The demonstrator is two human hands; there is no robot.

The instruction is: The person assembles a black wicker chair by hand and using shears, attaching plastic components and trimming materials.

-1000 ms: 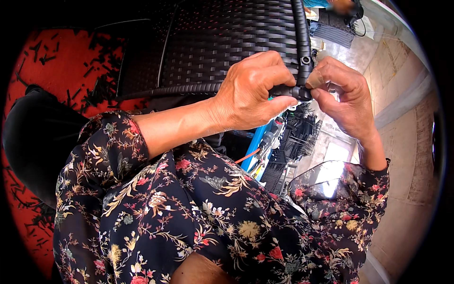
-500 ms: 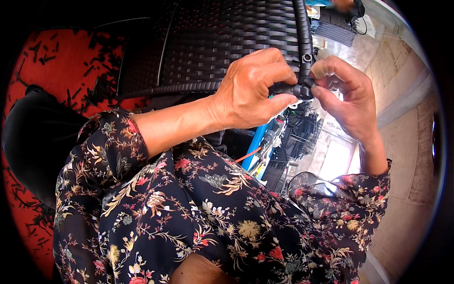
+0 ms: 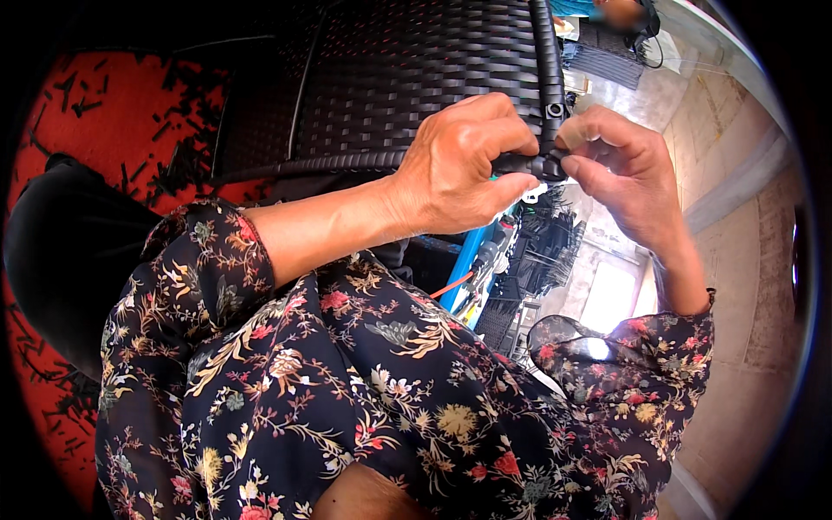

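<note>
Far left lies a red mat [image 3: 113,113] strewn with black scraps. My left hand [image 3: 464,165] curls tight around the black woven chair frame [image 3: 347,162]; my right hand [image 3: 620,169] pinches its corner joint [image 3: 548,165]. Below sits blue tubing [image 3: 464,264].

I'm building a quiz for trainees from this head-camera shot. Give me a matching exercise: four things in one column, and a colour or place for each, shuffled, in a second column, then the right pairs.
Things:
1. left hand
2. right hand
3. woven panel
4. floor mat

Descriptions:
A. red, strewn with dark cut scraps
B. black, with a wrapped bar along its lower and right edges
C. curled round the black bar near the corner of the frame
D. fingertips pinched at the corner joint, wrist in a floral cuff

Pairs: 1-C, 2-D, 3-B, 4-A
</note>
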